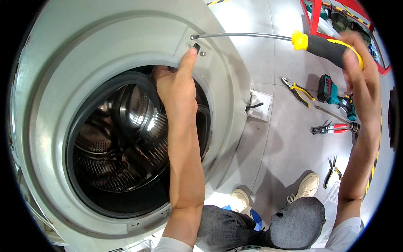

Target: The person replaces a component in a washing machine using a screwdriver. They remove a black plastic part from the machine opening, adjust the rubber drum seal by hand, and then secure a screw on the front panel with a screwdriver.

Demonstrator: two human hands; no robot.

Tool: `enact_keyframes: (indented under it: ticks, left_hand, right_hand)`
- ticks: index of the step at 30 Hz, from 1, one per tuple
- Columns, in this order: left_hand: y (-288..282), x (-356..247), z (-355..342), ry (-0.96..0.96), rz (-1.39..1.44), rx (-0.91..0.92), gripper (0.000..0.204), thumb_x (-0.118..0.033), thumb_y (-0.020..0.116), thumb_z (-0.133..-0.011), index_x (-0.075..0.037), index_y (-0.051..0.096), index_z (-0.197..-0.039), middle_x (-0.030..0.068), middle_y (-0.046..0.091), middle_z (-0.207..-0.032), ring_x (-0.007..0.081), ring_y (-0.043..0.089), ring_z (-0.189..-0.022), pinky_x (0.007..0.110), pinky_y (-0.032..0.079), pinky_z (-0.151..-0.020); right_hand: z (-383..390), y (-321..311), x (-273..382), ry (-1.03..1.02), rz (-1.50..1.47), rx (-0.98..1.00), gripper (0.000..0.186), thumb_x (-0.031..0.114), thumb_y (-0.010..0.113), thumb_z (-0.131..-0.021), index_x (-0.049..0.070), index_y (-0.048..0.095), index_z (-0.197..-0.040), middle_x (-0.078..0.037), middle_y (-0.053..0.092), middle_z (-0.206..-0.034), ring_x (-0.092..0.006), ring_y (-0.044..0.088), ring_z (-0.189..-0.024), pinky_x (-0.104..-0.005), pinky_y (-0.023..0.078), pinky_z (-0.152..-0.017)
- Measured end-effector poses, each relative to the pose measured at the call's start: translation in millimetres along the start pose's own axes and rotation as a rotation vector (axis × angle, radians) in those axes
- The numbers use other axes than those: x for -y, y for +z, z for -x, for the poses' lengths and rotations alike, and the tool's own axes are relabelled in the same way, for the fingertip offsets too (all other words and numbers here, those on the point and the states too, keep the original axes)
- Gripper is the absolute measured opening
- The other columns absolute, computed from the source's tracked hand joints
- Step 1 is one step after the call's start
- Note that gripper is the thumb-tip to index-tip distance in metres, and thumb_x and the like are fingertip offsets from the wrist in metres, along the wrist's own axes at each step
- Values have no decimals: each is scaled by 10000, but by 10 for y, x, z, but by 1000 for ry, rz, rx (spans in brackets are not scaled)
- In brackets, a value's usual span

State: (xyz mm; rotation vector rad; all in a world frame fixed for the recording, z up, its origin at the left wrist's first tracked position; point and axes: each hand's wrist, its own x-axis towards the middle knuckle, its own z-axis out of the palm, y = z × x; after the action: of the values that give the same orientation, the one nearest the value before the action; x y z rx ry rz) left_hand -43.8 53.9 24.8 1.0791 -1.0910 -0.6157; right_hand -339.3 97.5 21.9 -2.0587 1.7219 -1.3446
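Note:
A long-shafted screwdriver [323,48] with a black and yellow handle is wrapped in the fingers of my right hand [363,80]. Its tip meets a screw spot at the upper right of the washing machine's front panel [54,105]. Just below the tip, the thumb of my left hand [176,80] presses on a small black part [197,47] in the panel. My other left fingers reach behind the rim of the door opening and are partly hidden. Beside the black part sits a small metal screw [203,53]. The dark rubber gasket [71,168] rings the steel drum [138,105].
On the grey floor lie yellow-handled pliers [298,91], a teal cordless drill [336,94] with a long bit, red-handled pliers [331,128] and needle-nose pliers [333,172]. A white box [261,107] projects at the machine's right edge. A red rack [315,17] stands far right.

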Motion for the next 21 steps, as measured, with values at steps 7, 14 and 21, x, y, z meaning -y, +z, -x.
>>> enact_keyframes:
  ticks: [7, 14, 21]
  left_hand:
    - [-6, -1, 6, 8, -25, 8, 453, 14, 672, -761, 97, 471, -1158, 149, 570, -1082, 189, 547, -997, 291, 407, -905]
    - [27, -10, 15, 13, 9, -31, 419, 38, 698, -723, 44, 536, -1110, 108, 596, -1054, 174, 565, -966, 293, 414, -908]
    - [20, -7, 4, 9, -11, 4, 451, 2, 680, -759, 108, 465, -1141, 160, 570, -1074, 200, 555, -988, 293, 411, -903]
  right_hand:
    - [41, -18, 150, 160, -3, 4, 431, 406, 600, -860, 74, 536, -1127, -16, 512, -838, -92, 477, -700, -202, 370, -609]
    - [51, 4, -19, 56, 75, 20, 407, 362, 605, -869, 46, 525, -1113, -27, 523, -875, -105, 496, -749, -218, 395, -651]
    - [35, 39, 195, -35, -2, -44, 364, 325, 603, -874, 38, 541, -1090, -6, 491, -790, -94, 469, -666, -208, 371, -566]
